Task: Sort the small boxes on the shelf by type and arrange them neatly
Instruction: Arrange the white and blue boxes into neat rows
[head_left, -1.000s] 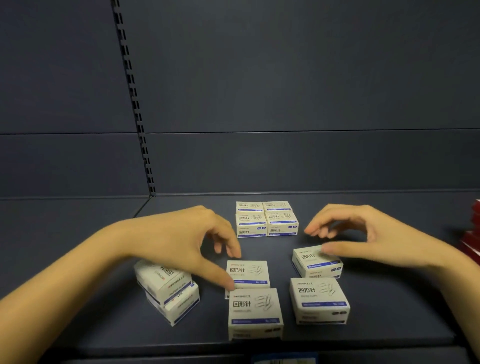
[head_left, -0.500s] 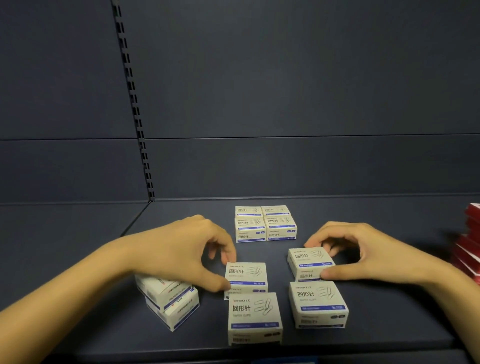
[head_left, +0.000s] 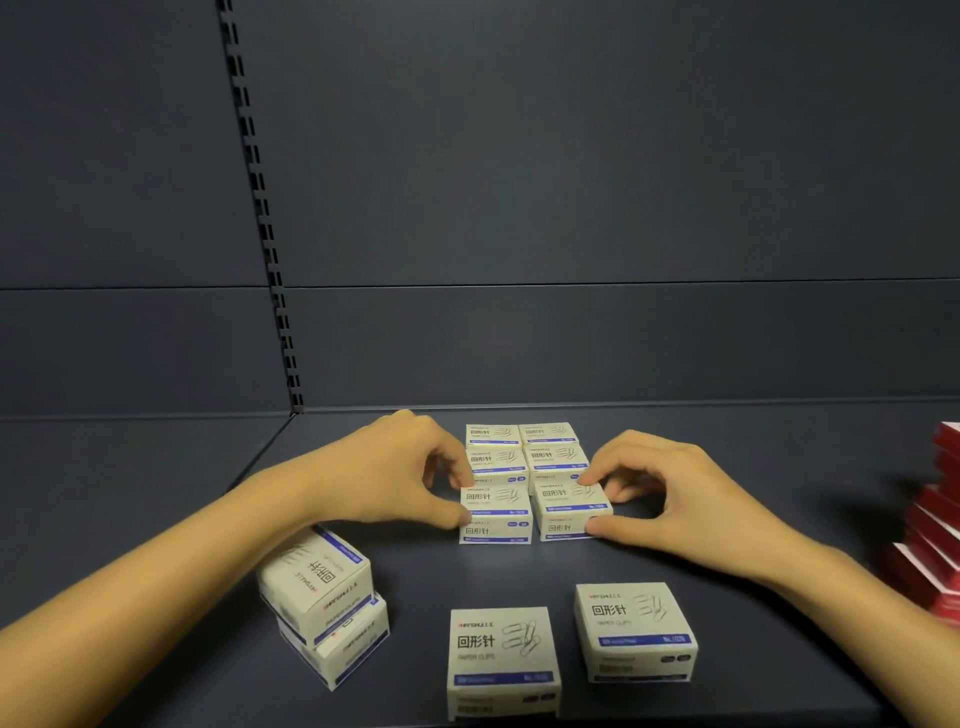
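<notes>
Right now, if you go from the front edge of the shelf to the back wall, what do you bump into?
front box → left hand and right hand, each gripping a box → block of four boxes → back wall.

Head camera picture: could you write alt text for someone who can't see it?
Two bare hands, left hand and right hand, each grip a white paper-clip box on a dark shelf, beside the back group. Four more white boxes lie nearer; red boxes stack at right.
</notes>
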